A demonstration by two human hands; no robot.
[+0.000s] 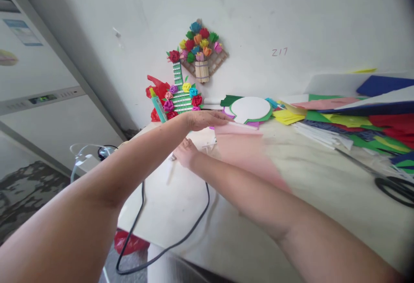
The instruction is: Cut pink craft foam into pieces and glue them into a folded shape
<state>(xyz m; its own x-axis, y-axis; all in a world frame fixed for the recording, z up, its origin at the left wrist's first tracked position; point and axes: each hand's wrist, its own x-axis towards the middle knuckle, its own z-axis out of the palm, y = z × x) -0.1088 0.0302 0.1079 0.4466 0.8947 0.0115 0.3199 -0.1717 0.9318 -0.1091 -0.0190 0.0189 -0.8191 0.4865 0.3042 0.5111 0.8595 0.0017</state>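
Your left hand point(208, 120) reaches, fingers extended, to the white stick point(246, 125) along the pink paper's point(247, 158) far edge, on the table point(181, 201); grip unclear. Your right hand point(185, 151) is curled nearer you, can't tell what's inside.

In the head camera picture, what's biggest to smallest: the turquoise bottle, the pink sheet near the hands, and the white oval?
1. Pink sheet, even partly covered; it also reaches nearer the camera.
2. White oval.
3. Turquoise bottle, slim and tilted.
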